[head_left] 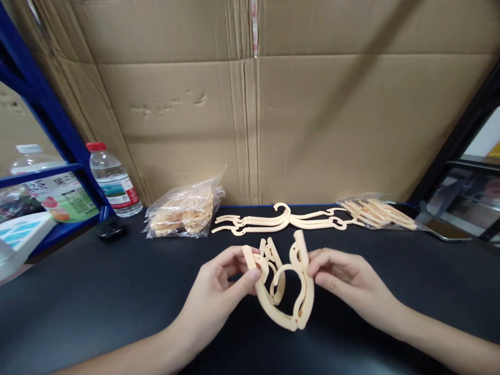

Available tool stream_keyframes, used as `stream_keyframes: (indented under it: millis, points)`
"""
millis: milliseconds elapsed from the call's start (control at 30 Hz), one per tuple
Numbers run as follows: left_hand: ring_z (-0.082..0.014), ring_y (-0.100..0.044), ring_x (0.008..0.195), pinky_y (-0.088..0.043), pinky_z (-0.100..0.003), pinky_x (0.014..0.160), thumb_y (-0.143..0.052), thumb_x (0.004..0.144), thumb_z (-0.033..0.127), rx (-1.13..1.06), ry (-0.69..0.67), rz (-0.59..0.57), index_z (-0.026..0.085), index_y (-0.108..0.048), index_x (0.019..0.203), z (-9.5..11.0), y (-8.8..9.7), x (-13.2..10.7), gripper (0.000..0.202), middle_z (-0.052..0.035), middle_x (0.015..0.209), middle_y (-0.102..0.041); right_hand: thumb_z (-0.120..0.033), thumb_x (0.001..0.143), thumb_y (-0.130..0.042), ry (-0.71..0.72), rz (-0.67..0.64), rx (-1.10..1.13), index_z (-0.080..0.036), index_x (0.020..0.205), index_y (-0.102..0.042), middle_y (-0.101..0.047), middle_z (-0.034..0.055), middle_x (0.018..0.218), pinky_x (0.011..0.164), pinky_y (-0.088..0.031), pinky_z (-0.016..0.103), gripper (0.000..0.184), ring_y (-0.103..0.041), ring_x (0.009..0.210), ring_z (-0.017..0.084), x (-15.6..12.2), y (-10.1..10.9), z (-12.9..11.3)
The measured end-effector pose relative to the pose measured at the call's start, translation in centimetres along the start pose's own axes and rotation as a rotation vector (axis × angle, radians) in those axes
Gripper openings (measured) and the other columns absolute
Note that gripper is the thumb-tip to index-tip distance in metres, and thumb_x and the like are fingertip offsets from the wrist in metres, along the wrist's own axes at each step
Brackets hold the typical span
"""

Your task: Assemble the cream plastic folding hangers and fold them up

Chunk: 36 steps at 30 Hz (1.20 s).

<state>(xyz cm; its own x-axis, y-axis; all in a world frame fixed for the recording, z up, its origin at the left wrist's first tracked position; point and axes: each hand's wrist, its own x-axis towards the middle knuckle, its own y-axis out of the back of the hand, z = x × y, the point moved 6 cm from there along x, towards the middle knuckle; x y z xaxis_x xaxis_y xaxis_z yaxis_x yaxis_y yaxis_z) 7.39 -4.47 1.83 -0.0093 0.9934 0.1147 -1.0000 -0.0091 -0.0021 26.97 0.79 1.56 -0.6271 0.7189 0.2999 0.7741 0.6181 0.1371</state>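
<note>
A cream plastic folding hanger (275, 314) is held up between my hands, its two arms partly folded upward and its hook curling between them. My left hand (219, 291) pinches the left arm near its end, thumb in front. On the other side, my right hand (347, 281) grips the right arm between thumb and fingertips. Just behind it, a second folded hanger (278, 297) lies on the black table, partly hidden by the held one. Farther back, several unfolded hangers (265, 223) lie overlapped with their arms spread wide.
A clear bag of cream hangers (182, 211) sits back left, and another plastic bag of cream pieces (380, 213) back right. A red-capped water bottle (113, 179) stands by the blue shelf frame (78, 135). A small black object (111, 230) lies nearby. Cardboard (175, 125) walls the back.
</note>
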Motion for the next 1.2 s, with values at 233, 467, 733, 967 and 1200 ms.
stream_keyframes:
  millis: [233,467,733,967,1200]
  points:
    - [-0.0174,-0.063,0.084,-0.054,-0.028,0.079,-0.068,0.081,0.025,0.057,-0.06,-0.02,0.02,-0.066,0.102,0.3,0.1,0.1,0.022,-0.0044,0.095,-0.068,-0.024,0.092,-0.054,-0.064,-0.389,0.044,-0.033,0.127,-0.056,-0.042,0.0072,0.139,0.098,-0.045,0.04,0.036,-0.056,0.114,0.023,-1.0,-3.1,-1.1]
    - [-0.0204,-0.064,0.091,-0.055,-0.029,0.079,-0.067,0.08,0.022,0.138,-0.066,-0.049,0.022,-0.066,0.104,0.7,-0.5,-0.5,0.024,-0.0044,0.094,-0.069,-0.021,0.091,-0.055,-0.078,-0.406,0.06,-0.033,0.134,-0.048,-0.028,0.0069,0.148,0.106,-0.037,0.043,0.045,-0.041,0.13,0.025,-1.4,-3.2,-1.0]
    - [-0.0186,-0.064,0.076,-0.055,-0.028,0.067,-0.068,0.078,0.027,0.184,-0.02,0.001,0.02,-0.066,0.09,0.5,-0.2,-0.4,0.015,-0.0038,0.085,-0.068,-0.023,0.089,-0.06,0.008,-0.353,-0.121,-0.034,0.134,-0.048,-0.026,0.0063,0.152,0.106,-0.038,0.043,0.048,-0.039,0.132,0.026,-1.3,-2.6,-1.3]
    - [-0.0191,-0.064,0.077,-0.055,-0.028,0.067,-0.069,0.077,0.027,0.179,0.003,-0.01,0.019,-0.068,0.092,0.0,-0.4,-0.4,0.017,-0.0057,0.086,-0.07,-0.03,0.087,-0.062,0.048,-0.33,-0.356,-0.033,0.128,-0.055,-0.047,0.006,0.14,0.109,-0.03,0.05,0.042,-0.033,0.135,0.027,-1.4,-2.2,-1.8]
    - [-0.0236,-0.064,0.103,-0.055,-0.033,0.087,-0.063,0.081,0.023,0.115,-0.077,-0.031,0.021,-0.065,0.109,0.5,-0.3,-0.2,0.028,-0.0076,0.111,-0.068,-0.037,0.089,-0.059,-0.042,-0.251,-0.092,-0.03,0.126,-0.058,-0.04,0.0076,0.145,0.106,-0.036,0.044,0.037,-0.042,0.13,0.026,-0.3,-0.8,-1.2]
